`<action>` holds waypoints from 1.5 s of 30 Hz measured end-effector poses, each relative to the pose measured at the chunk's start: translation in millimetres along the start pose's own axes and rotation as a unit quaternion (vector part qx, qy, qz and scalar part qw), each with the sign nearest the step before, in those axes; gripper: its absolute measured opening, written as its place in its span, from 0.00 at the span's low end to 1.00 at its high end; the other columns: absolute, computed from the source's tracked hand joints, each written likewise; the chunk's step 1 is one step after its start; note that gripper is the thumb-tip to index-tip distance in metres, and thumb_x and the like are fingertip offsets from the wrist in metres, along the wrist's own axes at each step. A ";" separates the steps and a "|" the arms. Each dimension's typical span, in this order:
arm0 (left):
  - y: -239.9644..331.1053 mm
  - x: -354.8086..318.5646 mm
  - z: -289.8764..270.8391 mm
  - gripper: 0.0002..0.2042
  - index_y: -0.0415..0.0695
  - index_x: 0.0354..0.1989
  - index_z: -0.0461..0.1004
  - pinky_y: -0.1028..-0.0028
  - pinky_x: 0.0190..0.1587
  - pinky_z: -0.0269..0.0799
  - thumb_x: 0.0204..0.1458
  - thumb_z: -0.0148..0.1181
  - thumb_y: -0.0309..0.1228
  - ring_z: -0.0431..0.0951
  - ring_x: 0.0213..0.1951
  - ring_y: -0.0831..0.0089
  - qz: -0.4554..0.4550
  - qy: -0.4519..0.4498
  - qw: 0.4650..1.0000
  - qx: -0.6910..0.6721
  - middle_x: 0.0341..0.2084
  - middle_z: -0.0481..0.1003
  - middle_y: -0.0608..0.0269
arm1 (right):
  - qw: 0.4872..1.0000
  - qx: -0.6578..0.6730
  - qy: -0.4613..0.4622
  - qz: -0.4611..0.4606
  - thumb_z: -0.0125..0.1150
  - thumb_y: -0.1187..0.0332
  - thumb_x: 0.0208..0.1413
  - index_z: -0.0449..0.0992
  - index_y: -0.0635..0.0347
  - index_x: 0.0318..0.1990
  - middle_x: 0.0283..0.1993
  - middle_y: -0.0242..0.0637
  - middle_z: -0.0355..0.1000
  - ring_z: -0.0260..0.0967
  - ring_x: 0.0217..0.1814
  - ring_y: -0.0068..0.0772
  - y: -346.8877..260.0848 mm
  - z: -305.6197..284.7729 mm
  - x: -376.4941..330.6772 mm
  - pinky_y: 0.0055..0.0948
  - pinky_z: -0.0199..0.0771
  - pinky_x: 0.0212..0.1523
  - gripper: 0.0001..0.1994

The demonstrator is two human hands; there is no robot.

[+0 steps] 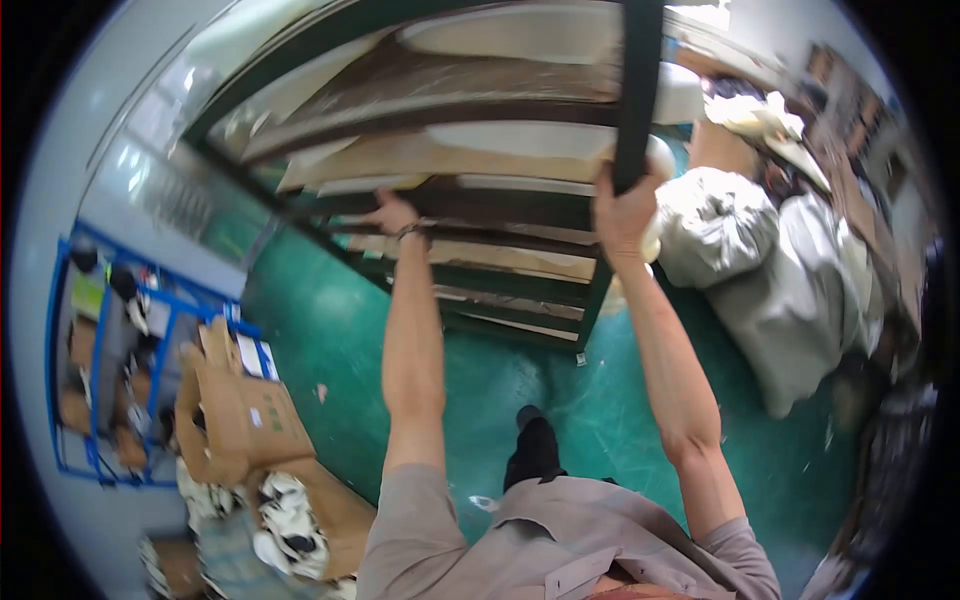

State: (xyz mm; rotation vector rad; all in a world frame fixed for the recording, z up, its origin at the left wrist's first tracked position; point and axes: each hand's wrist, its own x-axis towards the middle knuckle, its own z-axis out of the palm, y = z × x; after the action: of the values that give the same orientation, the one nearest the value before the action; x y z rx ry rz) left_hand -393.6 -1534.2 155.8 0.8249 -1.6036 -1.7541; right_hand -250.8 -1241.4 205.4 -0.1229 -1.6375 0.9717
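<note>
A tall dark metal shelf rack stands in front of me, its tiers stacked with sheets of cardboard and pale material. My right hand is wrapped round the rack's dark upright post at its near right corner. On one of the middle tiers, my left hand grips the dark shelf edge, thumb up and fingers partly hidden. Both arms reach forward, the left one bearing a thin dark wristband. The upper part of the rack is blurred.
Large stuffed pale sacks lean at the right beside the rack. A blue-framed rack holding assorted items stands at the left. Open cardboard boxes and a bundle of white-and-black cloth lie at lower left on the green floor.
</note>
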 end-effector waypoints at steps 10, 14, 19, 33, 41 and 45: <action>16.1 144.7 100.2 0.53 0.26 0.70 0.22 0.62 0.75 0.35 0.59 0.57 0.48 0.35 0.74 0.44 0.010 -0.041 0.996 -0.073 0.72 0.32 0.30 | 0.997 -0.059 -0.002 0.058 0.67 0.58 0.54 0.62 0.72 0.51 0.40 0.54 0.73 0.73 0.39 0.45 16.5 159.0 47.0 0.38 0.72 0.45 0.29; 25.4 176.0 130.6 0.53 0.27 0.70 0.20 0.62 0.75 0.38 0.59 0.57 0.47 0.38 0.74 0.43 0.016 -0.056 0.995 -0.077 0.71 0.33 0.27 | 0.998 -0.048 -0.002 0.036 0.66 0.57 0.54 0.63 0.72 0.51 0.41 0.52 0.72 0.72 0.40 0.42 24.2 208.0 60.5 0.38 0.71 0.47 0.28; 37.8 213.1 188.2 0.55 0.31 0.70 0.17 0.61 0.73 0.43 0.57 0.58 0.47 0.43 0.73 0.41 -0.036 -0.149 0.984 -0.094 0.71 0.35 0.26 | 0.996 -0.083 0.008 0.040 0.66 0.52 0.54 0.62 0.71 0.52 0.45 0.59 0.71 0.72 0.46 0.51 57.3 261.6 94.0 0.43 0.69 0.50 0.31; 39.5 313.2 322.7 0.57 0.39 0.71 0.14 0.59 0.71 0.51 0.56 0.57 0.53 0.53 0.70 0.41 -0.018 -0.128 0.991 -0.029 0.72 0.39 0.31 | 0.994 -0.092 0.031 0.042 0.66 0.48 0.55 0.60 0.75 0.57 0.49 0.62 0.71 0.73 0.48 0.57 129.5 404.5 152.9 0.47 0.71 0.51 0.38; 48.6 375.1 376.8 0.64 0.33 0.69 0.12 0.58 0.67 0.57 0.51 0.57 0.64 0.61 0.66 0.38 0.013 -0.173 0.984 -0.037 0.67 0.51 0.24 | 0.995 -0.083 0.006 0.053 0.65 0.51 0.57 0.60 0.74 0.59 0.49 0.58 0.69 0.71 0.47 0.50 140.2 473.2 186.9 0.42 0.71 0.50 0.35; 28.5 344.1 406.2 0.50 0.50 0.76 0.29 0.64 0.37 0.80 0.57 0.55 0.59 0.82 0.39 0.57 -0.103 -0.382 0.910 -0.120 0.47 0.75 0.39 | 0.990 -0.136 0.031 0.024 0.65 0.55 0.58 0.59 0.73 0.60 0.49 0.57 0.70 0.72 0.46 0.48 182.5 467.9 227.6 0.40 0.72 0.49 0.34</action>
State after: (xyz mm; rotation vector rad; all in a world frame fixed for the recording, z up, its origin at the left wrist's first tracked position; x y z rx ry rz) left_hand -924.5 -1558.3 198.6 0.1748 -1.7330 -2.5721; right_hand -798.5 -1240.5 269.3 -0.3748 -1.7097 0.7694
